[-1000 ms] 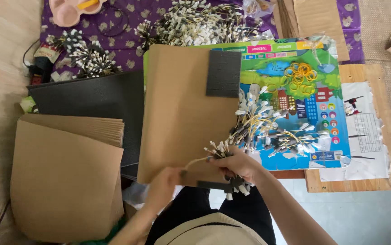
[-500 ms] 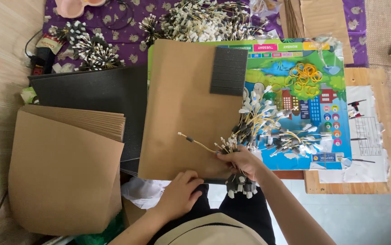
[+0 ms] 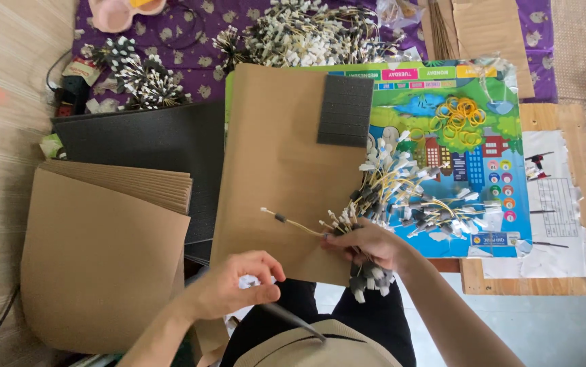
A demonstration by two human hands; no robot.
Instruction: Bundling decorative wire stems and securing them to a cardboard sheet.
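Your right hand [image 3: 368, 245] is closed around a bunch of short wired connectors [image 3: 368, 272], grey-and-white ends sticking out below your fist near the bottom edge of the brown cardboard sheet [image 3: 272, 156]. One yellow-wire piece [image 3: 286, 221] pokes out to the left from that bunch, lying across the cardboard. Your left hand [image 3: 235, 285] is lower left of it, fingers curled in, thumb and fingertips pinched; something small and white sits at the pinch, can't tell what. The two hands are near each other, not touching.

Just right of your right hand, a loose pile of the same connectors [image 3: 408, 194] lies on the colourful printed board [image 3: 483, 163]. Yellow rubber bands [image 3: 459, 119] sit higher on that board. A dark foam pad [image 3: 345, 111] rests on the cardboard's top right corner. Stacked cardboard sheets [image 3: 102, 251] lie at left, with black sheets [image 3: 150, 146] above them. More connector bundles [image 3: 306, 34] are on the purple cloth [image 3: 191, 68] at top.
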